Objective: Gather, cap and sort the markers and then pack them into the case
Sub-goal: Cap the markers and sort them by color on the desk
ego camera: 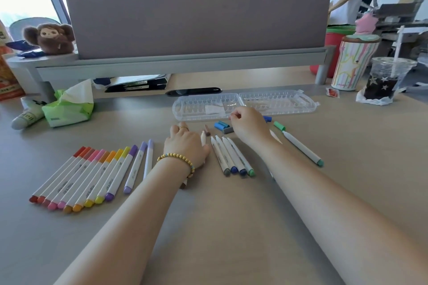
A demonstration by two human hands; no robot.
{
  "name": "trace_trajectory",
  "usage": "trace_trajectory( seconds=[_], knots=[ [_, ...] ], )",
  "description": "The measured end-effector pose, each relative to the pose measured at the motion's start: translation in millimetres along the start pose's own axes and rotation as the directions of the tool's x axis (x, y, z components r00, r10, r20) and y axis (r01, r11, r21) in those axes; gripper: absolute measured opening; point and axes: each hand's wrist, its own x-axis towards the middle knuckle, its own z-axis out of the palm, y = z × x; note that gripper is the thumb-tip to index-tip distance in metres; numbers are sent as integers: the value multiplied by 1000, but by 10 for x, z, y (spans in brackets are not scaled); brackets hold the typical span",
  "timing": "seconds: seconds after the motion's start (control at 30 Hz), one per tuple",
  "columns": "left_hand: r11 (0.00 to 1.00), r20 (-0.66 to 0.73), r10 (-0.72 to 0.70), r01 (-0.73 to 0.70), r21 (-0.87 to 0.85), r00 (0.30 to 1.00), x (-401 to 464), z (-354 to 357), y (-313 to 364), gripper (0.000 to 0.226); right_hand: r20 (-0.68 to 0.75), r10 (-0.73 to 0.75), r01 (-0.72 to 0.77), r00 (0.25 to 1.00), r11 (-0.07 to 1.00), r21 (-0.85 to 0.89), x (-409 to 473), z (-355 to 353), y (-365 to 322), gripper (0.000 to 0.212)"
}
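clear case, striped cup — rainbow markers

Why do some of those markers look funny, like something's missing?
Four markers between the hands lie with bare white tips: their caps are off. Loose caps sit above them, two blue caps, a grey cap and a green cap. The warm-coloured row on the left is capped and tidy. Nothing looks spilled or broken.

The left hand covered most of a pale marker, leaving only its tip and a brown end near the wrist. The right hand hid part of a blue cap, and whether its curled fingertips pinched anything could not be told. Print on the marker barrels was too small to read.
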Motion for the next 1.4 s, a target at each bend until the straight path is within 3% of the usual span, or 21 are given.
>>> trace_trajectory(
  seconds=[0.2, 0.33, 0.4, 0.5, 0.57, 0.63, 0.7, 0.8, 0.87, 0.93, 1.0, 1.13, 1.27, 1.4],
  knots=[
    [998, 42, -7, 9, -54, 999, 125, -16, -242, 39, 199, -32, 69, 979, 981, -183, 231, 244, -168, 20],
    [970, 29, -65, 70, -234, 998, 103, -91, -414, 37, 271, -62, 172, 961, 898, -405, 296, 337, -199, 26],
    [892, 47, -118, 127, -434, 992, 59, -179, -447, 41, 291, -63, 197, 955, 866, -460, 308, 346, -202, 32],
    [656, 145, -93, 171, -735, 985, 27, -226, -432, 35, 307, -114, 264, 945, 822, -505, 293, 345, -247, 34],
    [503, 162, -73, 177, -846, 984, 30, -219, -404, 33, 233, -158, 245, 960, 876, -415, 241, 295, -262, 26],
    [289, 202, -59, 210, -934, 978, 3, -220, -342, 27, 131, -119, 143, 984, 972, -186, 167, 172, -233, 15],
    [112, 233, -23, 234, -966, 972, -68, -257, -236, 23, 89, -42, 39, 995, 998, 43, 100, -1, -176, 10],
    [-7, 240, 26, 240, -971, 970, -191, -302, -63, 19, 91, 35, -62, 995, 947, 316, -45, -233, -111, 12],
    [-9, 251, 45, 251, -968, 967, -257, -307, 44, 18, 93, 108, -141, 990, 827, 545, -148, -294, -71, 20],
    [83, 257, 45, 253, -964, 965, -328, -266, 105, 15, 104, 155, -183, 982, 698, 692, -249, -312, -31, 26],
    [189, 254, 52, 240, -952, 966, -362, -210, 102, 17, 101, 164, -187, 981, 687, 702, -312, -292, 12, 27],
    [239, 248, 80, 223, -945, 966, -422, -165, 52, 29, 135, 188, -224, 973, 618, 754, -347, -315, 60, 26],
    [373, 221, 80, 176, -911, 972, -415, -132, 50, 25, 155, 188, -239, 970, 607, 758, -328, -307, 91, 27],
    [342, 229, 121, 176, -923, 966, -416, -139, 62, 22, 131, 195, -224, 972, 609, 761, -311, -329, 116, 27]
  ],
)
